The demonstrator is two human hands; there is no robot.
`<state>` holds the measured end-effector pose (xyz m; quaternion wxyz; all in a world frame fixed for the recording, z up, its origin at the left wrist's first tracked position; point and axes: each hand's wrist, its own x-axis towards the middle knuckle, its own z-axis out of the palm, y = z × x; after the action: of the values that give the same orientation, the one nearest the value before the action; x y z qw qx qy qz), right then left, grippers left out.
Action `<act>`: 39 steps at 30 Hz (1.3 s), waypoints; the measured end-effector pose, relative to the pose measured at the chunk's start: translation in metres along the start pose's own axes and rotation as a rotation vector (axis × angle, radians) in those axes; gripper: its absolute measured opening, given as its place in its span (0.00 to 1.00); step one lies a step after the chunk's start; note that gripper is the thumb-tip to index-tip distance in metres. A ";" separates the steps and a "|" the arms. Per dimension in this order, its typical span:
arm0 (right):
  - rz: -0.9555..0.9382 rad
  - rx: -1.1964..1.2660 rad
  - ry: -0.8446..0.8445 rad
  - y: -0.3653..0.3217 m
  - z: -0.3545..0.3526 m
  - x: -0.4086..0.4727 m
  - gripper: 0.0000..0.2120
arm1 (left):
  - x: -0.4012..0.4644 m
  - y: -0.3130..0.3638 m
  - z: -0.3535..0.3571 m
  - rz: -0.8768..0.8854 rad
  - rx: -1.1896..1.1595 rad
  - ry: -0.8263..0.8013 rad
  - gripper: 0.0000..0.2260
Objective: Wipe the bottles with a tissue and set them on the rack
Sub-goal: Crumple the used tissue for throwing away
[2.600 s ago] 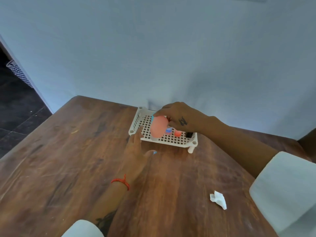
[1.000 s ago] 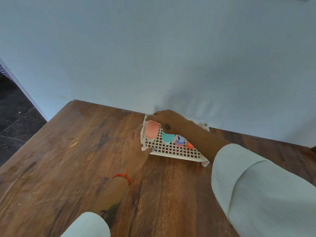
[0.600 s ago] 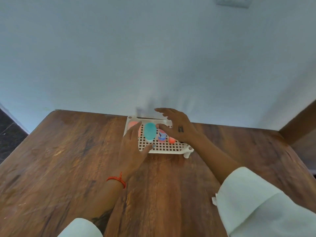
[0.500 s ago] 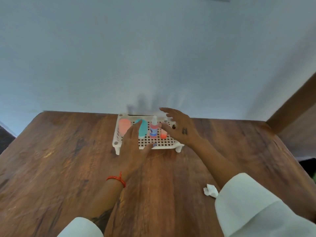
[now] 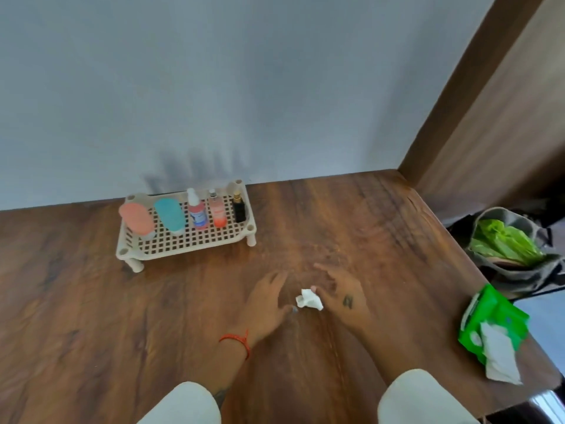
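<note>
Now both hands low centre over desk (image 5: 91, 316), crumpled tissue (image 5: 309, 299) between them. Left hand (image 5: 266, 304) open, nothing in grip. Right hand (image 5: 344, 296) open too, fingertip touching tissue. Upper left: white rack (image 5: 189, 243) carrying five bottles — coral bottle (image 5: 136, 220), teal bottle (image 5: 170, 215), spray bottle (image 5: 197, 213), pink bottle (image 5: 217, 212), black bottle (image 5: 238, 207). Green tissue pack (image 5: 492, 319) at right edge.

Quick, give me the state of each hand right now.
Left hand: open, flat over the wooden table, holding nothing.
Right hand: open, thumb touching the crumpled white tissue, not gripping it.
</note>
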<state>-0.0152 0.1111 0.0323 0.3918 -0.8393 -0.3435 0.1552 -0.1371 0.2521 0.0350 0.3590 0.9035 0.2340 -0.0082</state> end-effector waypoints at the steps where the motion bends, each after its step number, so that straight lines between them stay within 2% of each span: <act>1: 0.048 -0.027 -0.054 0.007 0.004 -0.005 0.22 | 0.001 0.001 0.008 -0.024 0.005 -0.046 0.33; 7: 0.034 -0.104 -0.204 0.018 0.019 -0.010 0.27 | 0.008 0.008 0.032 -0.039 0.005 -0.084 0.28; 12: 0.037 -0.188 -0.191 0.028 0.017 -0.003 0.10 | 0.014 0.014 0.037 -0.056 -0.015 -0.024 0.21; 15: 0.032 -0.113 -0.215 0.022 0.001 -0.002 0.06 | 0.014 0.022 0.034 -0.041 -0.049 0.036 0.10; 17: 0.054 0.028 -0.249 0.020 -0.012 -0.006 0.06 | 0.014 0.029 0.032 -0.040 -0.112 0.077 0.04; 20: 0.186 0.377 -0.260 0.023 -0.033 -0.013 0.10 | 0.013 0.043 0.030 -0.101 -0.274 0.052 0.08; 23: 0.277 0.616 -0.244 0.021 -0.051 -0.019 0.09 | 0.010 0.063 0.027 -0.236 -0.563 0.033 0.05; 25: 0.305 0.733 -0.220 0.020 -0.062 -0.023 0.07 | 0.007 0.079 0.025 -0.299 -0.802 -0.008 0.06; 28: 0.316 0.828 -0.178 0.021 -0.073 -0.033 0.06 | 0.003 0.098 0.025 -0.349 -0.978 -0.038 0.09; 31: 0.317 0.871 -0.110 0.020 -0.085 -0.044 0.08 | 0.001 0.113 0.029 -0.348 -1.017 -0.046 0.08; 33: 0.296 0.861 -0.065 0.018 -0.094 -0.051 0.07 | 0.001 0.121 0.032 -0.320 -0.981 -0.075 0.10; 39: 0.176 0.539 0.030 0.026 -0.114 -0.065 0.10 | 0.004 0.140 0.039 -0.254 -0.843 -0.092 0.18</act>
<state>0.0105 -0.0086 0.0857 0.5908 -0.7337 -0.2098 0.2618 -0.0677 0.1392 0.0959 0.7021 0.6410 0.3101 0.0038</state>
